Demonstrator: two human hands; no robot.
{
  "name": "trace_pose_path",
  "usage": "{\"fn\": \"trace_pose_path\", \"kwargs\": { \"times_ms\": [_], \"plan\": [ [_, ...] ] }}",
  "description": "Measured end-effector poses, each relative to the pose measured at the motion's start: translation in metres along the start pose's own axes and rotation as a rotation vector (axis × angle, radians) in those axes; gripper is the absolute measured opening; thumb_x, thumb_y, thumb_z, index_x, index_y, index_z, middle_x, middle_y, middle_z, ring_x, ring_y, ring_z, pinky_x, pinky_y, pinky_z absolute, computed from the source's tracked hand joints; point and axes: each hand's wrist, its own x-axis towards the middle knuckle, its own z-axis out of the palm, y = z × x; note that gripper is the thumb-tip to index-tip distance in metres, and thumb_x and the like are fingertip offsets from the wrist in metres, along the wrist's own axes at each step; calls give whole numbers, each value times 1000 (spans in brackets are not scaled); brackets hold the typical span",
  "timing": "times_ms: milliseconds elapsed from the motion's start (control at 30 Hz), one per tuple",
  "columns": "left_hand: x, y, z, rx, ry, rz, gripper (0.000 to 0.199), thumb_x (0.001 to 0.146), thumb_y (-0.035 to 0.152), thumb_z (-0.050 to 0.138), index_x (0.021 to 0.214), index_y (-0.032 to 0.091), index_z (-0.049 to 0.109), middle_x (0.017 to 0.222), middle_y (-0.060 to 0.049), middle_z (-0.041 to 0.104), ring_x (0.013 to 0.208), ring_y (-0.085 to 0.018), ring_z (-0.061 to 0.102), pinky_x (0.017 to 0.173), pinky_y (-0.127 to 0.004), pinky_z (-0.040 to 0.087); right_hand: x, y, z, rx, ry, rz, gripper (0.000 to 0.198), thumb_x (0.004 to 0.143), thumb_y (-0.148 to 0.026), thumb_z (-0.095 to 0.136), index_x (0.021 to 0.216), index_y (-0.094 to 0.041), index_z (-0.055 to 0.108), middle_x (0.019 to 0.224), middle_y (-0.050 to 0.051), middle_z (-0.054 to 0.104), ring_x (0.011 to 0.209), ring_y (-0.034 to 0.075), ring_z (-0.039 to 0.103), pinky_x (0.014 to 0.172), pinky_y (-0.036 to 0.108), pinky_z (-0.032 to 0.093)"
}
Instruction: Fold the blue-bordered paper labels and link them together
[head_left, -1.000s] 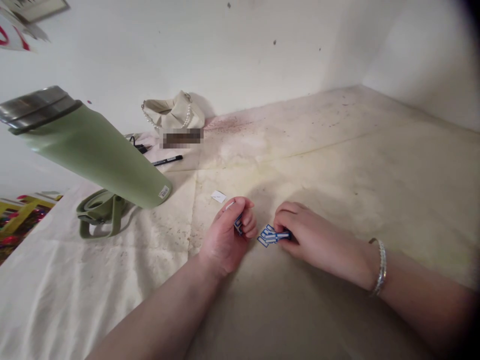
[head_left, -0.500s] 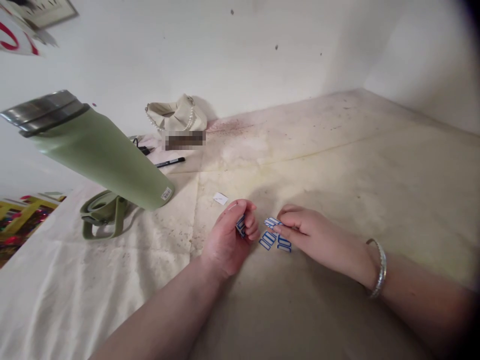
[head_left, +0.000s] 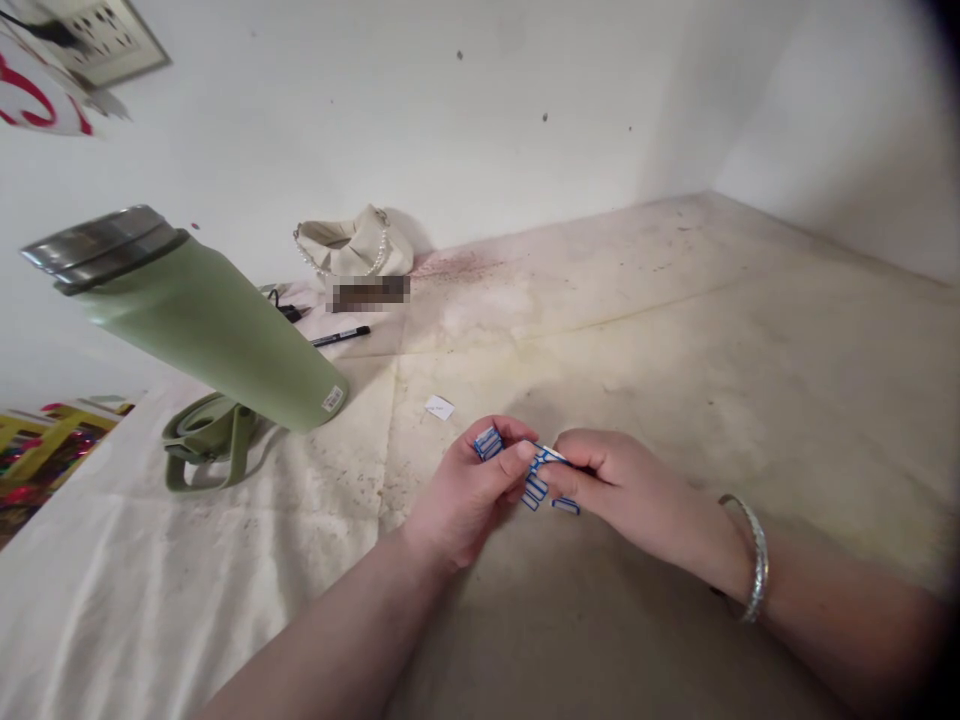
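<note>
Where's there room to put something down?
Bare, stained tablecloth lies beyond the right hand, back to the wall. It's crowded leftward, with bottle, lid, pen and bag, and beside the left hand, with blue-edged pieces.

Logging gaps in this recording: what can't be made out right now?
Head view:
Paper slip: writing too small.
Pen: one end hidden behind the green bottle.
Blue-bordered pieces: count unclear, left hand and right hand cover some.
Wall socket: top edge crops it.
Brown item by the handbag: pixelated.
</note>
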Motion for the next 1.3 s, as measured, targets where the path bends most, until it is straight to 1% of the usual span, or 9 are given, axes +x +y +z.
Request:
{"fn": "trace_pose_path", "kwargs": {
  "times_ms": [167,367,533,633,700,867,1000,1133,1300],
  "plan": [
    [-1,-2,0,18,-7,-18,22,75,30,70,78,16,54,58,5,46,52,-5,38,52,-20,27,1,-1,1,29,22,-12,35,89,-40,43,62,-18,51,60,-3,48,58,11,45,54,25,34],
    [2,1,2,-196,43,-16,23,79,28,64,68,16,47,54,5,42,50,-6,38,49,-19,30,1,-7,2,101,28,-30,34,92,-38,37,71,-19,55,67,-1,55,63,12,49,57,25,37],
    [6,5,-1,-378,201,-78,13,75,19,61,72,16,50,76,-4,62,65,-10,57,58,-19,45,0,-7,4,75,55,-23,35,92,-39,35,68,-19,51,64,-1,51,61,12,47,56,25,36],
    [6,6,-2,-404,269,-111,13,71,14,63,76,17,51,84,-6,65,72,-13,62,62,-20,49,1,-6,4,71,79,-18,34,91,-39,36,67,-19,50,63,-1,50,60,12,46,56,25,36],
    [5,6,-3,-384,249,-116,14,71,13,64,76,17,51,77,-3,64,67,-11,60,60,-20,49,1,-6,4,86,86,-16,34,91,-39,37,68,-19,51,64,-1,52,61,12,47,56,25,37],
    [4,4,-1,-329,61,-32,9,76,13,60,75,17,52,64,3,51,54,-6,46,54,-19,40,1,-4,4,105,103,10,33,91,-39,37,69,-20,52,67,0,55,65,14,51,59,26,40],
    [3,1,0,-267,54,-35,19,80,16,58,99,18,58,69,2,50,59,-7,45,59,-21,39,1,-5,4,200,134,-1,29,92,-37,37,80,-20,57,79,2,62,74,16,57,67,27,45],
    [2,0,2,-238,22,-18,8,82,20,57,89,17,59,67,1,49,58,-8,43,59,-22,38,0,-8,3,322,98,-22,26,92,-33,37,93,-21,60,91,4,66,82,16,60,74,28,47],
    [-2,1,4,-235,72,-55,19,76,32,68,84,19,58,58,5,41,53,-6,38,58,-20,37,-3,-11,3,254,46,62,28,88,-38,45,72,-20,59,66,-1,59,62,13,53,57,25,40]
  ]
}}
